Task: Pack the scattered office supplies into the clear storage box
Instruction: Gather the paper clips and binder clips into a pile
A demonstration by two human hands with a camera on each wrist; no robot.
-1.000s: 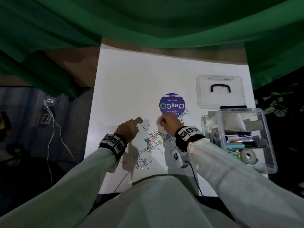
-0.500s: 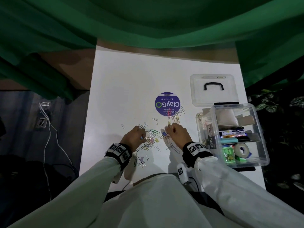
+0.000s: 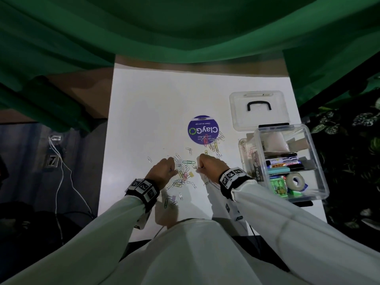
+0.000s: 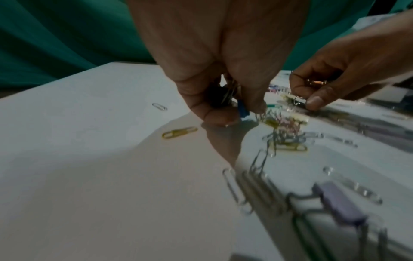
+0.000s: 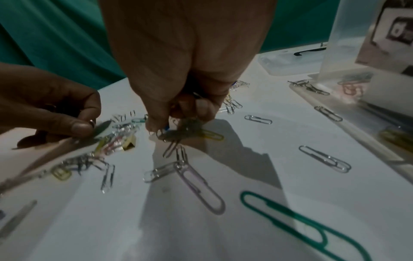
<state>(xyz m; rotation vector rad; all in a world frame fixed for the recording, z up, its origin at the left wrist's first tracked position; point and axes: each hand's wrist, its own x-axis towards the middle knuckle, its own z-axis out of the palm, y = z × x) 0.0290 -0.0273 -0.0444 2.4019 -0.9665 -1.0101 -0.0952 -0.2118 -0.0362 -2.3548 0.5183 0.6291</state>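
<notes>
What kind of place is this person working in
Probably a staged tabletop set for recording tasks rather than a real office: a white table backed by draped green cloth, tracking-marker wristbands on both arms, and scattered paper clips beside a clear storage box.

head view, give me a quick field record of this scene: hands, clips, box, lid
left hand: curled, gathering paper clips from the pile
right hand: curled, pinching clips picked off the table
paper clips: scattered between the hands, more by the purple round sticker
clear storage box: open, at the table's right, holding tape, markers and other supplies
lid: lying flat behind the box
</notes>
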